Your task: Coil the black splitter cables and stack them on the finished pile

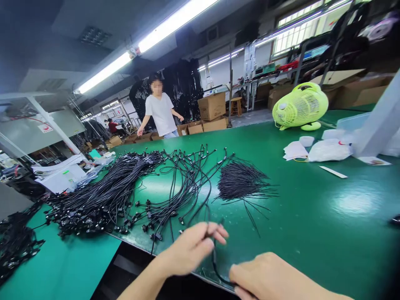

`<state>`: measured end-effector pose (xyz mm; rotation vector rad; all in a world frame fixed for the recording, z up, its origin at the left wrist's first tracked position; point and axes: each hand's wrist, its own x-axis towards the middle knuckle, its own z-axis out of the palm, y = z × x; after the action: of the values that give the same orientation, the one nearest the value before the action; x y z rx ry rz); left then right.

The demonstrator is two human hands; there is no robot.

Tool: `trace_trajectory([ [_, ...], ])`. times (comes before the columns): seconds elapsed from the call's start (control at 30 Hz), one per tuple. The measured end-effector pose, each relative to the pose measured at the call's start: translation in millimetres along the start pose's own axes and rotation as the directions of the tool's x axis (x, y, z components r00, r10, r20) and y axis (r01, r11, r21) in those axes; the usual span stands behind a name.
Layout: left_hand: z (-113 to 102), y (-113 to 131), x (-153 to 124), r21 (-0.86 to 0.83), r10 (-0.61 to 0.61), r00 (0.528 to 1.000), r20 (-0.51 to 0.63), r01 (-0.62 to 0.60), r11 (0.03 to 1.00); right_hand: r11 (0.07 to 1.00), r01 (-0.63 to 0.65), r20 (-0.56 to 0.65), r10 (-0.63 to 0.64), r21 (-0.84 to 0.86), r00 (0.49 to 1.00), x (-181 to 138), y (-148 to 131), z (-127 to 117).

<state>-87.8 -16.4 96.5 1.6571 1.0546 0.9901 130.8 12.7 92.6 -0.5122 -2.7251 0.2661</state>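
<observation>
My left hand (195, 246) pinches a thin black cable (215, 260) near the front edge of the green table (312, 208). The same cable curves down to my right hand (265, 277), whose fingers are closed on its other part. Just beyond my hands lie several loose black cables with connectors (175, 183). A thick bundle of black cables (100, 196) stretches to the left. A small heap of thin black ties (240, 181) sits in the middle of the table.
A lime-green fan (300, 106) lies at the far right of the table, with white plastic bags and paper (328, 150) near it. A person in a white shirt (161, 110) stands beyond the table by cardboard boxes (212, 106). Stacked papers (59, 173) lie at left.
</observation>
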Motion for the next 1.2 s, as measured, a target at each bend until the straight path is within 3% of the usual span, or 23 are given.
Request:
trace_trajectory([
  [0.07, 15.4, -7.3, 0.1, -0.077, 0.003, 0.976, 0.219, 0.014, 0.997, 0.967, -0.127, 0.024, 0.125, 0.222, 0.992, 5.8, 3.4, -7.6],
  [0.1, 20.7, -11.9, -0.2, -0.179, 0.014, 0.967, 0.254, 0.033, 0.983, 0.932, -0.192, 0.008, 0.199, 0.308, 0.980, 8.5, 9.0, -9.8],
  [0.17, 27.2, -20.4, 0.5, -0.400, 0.033, 0.980, 0.194, 0.049, 0.915, 0.856, -0.269, -0.104, 0.346, 0.442, 0.932, 13.3, 22.0, -7.0],
  [0.27, 32.5, -28.0, 6.3, -0.620, 0.038, 0.998, 0.040, -0.005, 0.785, 0.751, -0.233, -0.317, 0.509, 0.617, 0.800, 20.1, 34.1, 15.1],
  [0.33, 35.9, -30.3, 10.6, -0.701, 0.047, 0.999, -0.004, -0.036, 0.712, 0.601, -0.227, -0.227, 0.584, 0.766, 0.780, 24.6, 35.0, 33.6],
  [0.4, 40.1, -33.0, 13.2, -0.718, 0.008, 0.999, -0.051, -0.042, 0.695, 0.350, -0.263, -0.023, 0.638, 0.899, 0.770, 28.3, 33.1, 46.6],
  [0.5, 46.9, -40.4, 14.0, -0.706, -0.199, 0.968, -0.151, 0.035, 0.708, -0.040, -0.199, 0.165, 0.730, 0.979, 0.663, 30.8, 29.1, 50.5],
  [0.57, 50.9, -45.6, 13.8, -0.730, -0.311, 0.936, -0.168, 0.094, 0.677, -0.170, -0.097, 0.194, 0.767, 0.981, 0.611, 31.1, 25.6, 48.1],
  [0.73, 53.8, -47.6, 13.4, -0.803, -0.301, 0.930, -0.211, 0.011, 0.596, -0.252, 0.137, 0.120, 0.787, 0.958, 0.605, 33.7, 14.8, 58.1],
  [0.83, 53.8, -44.2, 10.5, -0.785, -0.311, 0.938, -0.153, 0.075, 0.615, -0.331, 0.217, 0.153, 0.803, 0.918, 0.575, 35.2, 13.3, 67.9],
  [0.93, 55.0, -43.9, 7.2, -0.783, -0.315, 0.939, -0.134, 0.094, 0.615, -0.347, 0.268, 0.141, 0.808, 0.899, 0.572, 35.2, 13.8, 69.0],
  [1.1, 53.8, -49.3, 9.6, -0.774, -0.389, 0.910, -0.143, 0.142, 0.618, -0.380, 0.208, 0.127, 0.691, 0.901, 0.712, 32.4, 8.1, 60.9],
  [1.2, 54.5, -50.5, 8.7, -0.721, -0.392, 0.914, -0.099, 0.206, 0.662, -0.349, 0.133, 0.146, 0.666, 0.928, 0.731, 30.3, 3.8, 58.4],
])
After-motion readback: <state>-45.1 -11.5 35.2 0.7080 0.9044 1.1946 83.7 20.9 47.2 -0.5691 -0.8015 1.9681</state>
